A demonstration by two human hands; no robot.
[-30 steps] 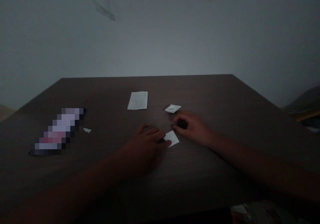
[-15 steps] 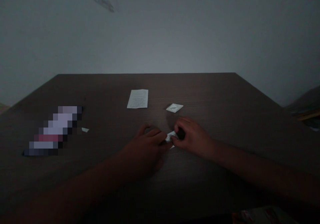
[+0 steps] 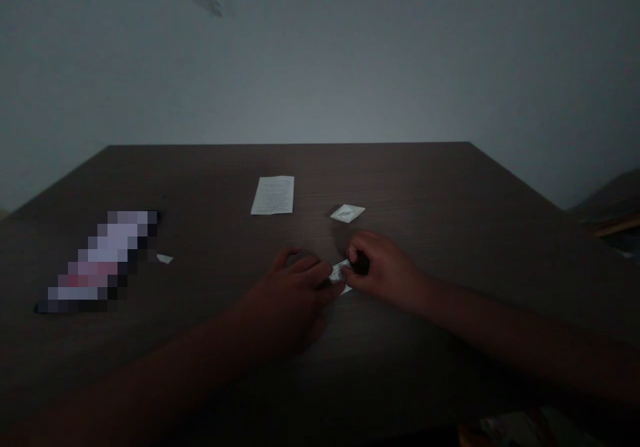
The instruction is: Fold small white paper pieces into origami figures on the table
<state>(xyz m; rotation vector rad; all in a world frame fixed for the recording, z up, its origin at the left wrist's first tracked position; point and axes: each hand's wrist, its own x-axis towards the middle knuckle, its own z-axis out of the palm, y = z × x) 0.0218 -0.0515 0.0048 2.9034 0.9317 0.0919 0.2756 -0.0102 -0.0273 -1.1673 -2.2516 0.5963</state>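
Low over the table, a small piece of white printed paper (image 3: 339, 272) sits between my two hands, partly covered by fingers. My left hand (image 3: 295, 294) has its fingers bent, with the fingertips on the paper's left side. On the other side my right hand (image 3: 377, 267) pinches the paper's right edge between thumb and forefinger. A pale corner shows just below the fingertips. Just beyond my right hand lies a folded white paper diamond (image 3: 348, 214). The dim light blurs the fine detail of the folds.
A printed paper sheet (image 3: 273, 195) lies flat farther back on the dark wooden table (image 3: 400, 174). To the left are a pixelated phone-like device (image 3: 107, 254) and a small white scrap (image 3: 165, 258). A pale wall (image 3: 320, 67) rises behind the table.
The whole view has shifted slightly, so things appear a little farther left and higher. Both hands keep nearly the same hold on the paper.
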